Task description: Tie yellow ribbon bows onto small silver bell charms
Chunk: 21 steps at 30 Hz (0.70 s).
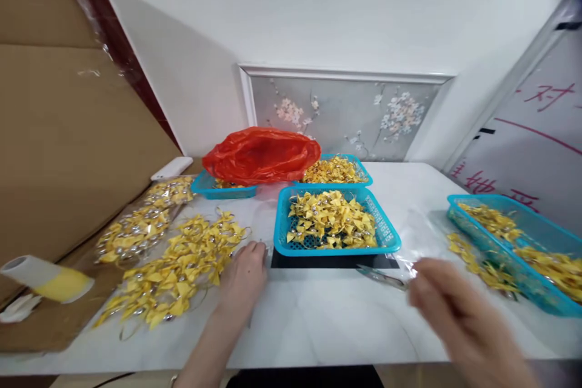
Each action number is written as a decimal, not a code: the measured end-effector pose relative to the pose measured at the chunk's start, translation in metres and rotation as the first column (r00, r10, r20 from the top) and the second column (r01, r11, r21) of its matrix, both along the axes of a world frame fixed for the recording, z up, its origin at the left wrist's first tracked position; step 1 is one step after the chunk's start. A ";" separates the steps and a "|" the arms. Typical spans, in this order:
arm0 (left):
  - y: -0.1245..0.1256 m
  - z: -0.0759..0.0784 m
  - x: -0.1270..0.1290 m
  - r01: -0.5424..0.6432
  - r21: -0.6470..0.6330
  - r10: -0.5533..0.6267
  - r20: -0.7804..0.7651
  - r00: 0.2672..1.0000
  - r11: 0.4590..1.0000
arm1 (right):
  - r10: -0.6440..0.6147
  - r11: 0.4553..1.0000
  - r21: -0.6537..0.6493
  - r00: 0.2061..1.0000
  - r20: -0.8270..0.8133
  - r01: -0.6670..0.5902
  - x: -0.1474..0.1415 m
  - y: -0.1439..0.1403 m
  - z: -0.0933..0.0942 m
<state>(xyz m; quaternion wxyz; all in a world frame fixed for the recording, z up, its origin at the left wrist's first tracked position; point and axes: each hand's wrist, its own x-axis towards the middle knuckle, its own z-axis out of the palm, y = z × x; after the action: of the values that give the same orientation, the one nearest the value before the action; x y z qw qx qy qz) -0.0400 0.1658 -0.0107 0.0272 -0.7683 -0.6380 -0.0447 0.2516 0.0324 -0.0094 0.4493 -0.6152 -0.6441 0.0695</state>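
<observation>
A white marble-look table (327,327) carried everything, with a large cardboard sheet (68,151) leaning over its left edge. Toward the back edge an orange-red plastic bag (261,154) lay over a blue basket (218,189), and a second blue basket (336,171) of yellow pieces stood just to its right. At the right edge a long blue basket (522,242) ran diagonally from the back toward the near right corner, also holding yellow pieces. In the middle stood another blue basket (336,221), heaped with yellow folded pieces, on a black slab (334,260) whose front strip showed beneath it.

On the left half of the table a loose pile of yellow folded pieces (177,270) spread out, its long axis slanting from the near left toward the middle of the table. A clear bag of similar pieces (136,227) lay just behind it, partly on the cardboard. A white and yellow roll (45,279) rested at the left edge.

The left hand (243,282) lay palm down with loosely bent fingers, touching the right end of the pile and holding nothing visible. The right hand (450,309) was blurred near the front edge; whether it was spread or closed I could not tell. Just beyond its fingertips lay a pair of metal tweezers (379,277), long axis roughly parallel to the front edge, beside a clear plastic bag (422,230).
</observation>
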 end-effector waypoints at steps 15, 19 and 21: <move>-0.020 -0.017 -0.010 0.051 0.069 -0.071 0.330 0.941 0.996 | 0.207 0.970 -0.133 0.978 -0.003 -0.205 -0.061 0.044 -0.057; -0.046 -0.015 -0.007 0.088 0.097 -0.126 0.515 0.848 0.991 | 0.341 0.939 -0.029 0.937 -0.079 -0.344 -0.068 0.032 -0.034; -0.061 -0.009 -0.002 0.145 0.071 -0.158 0.599 0.785 0.987 | 0.402 0.916 0.031 0.912 -0.088 -0.401 -0.072 0.027 -0.022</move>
<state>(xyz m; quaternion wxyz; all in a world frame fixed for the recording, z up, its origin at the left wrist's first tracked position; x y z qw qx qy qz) -0.0418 0.1052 -0.0202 -0.1727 -0.7626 -0.5491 -0.2952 0.1796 0.0597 -0.0310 0.4585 -0.4633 -0.7356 0.1845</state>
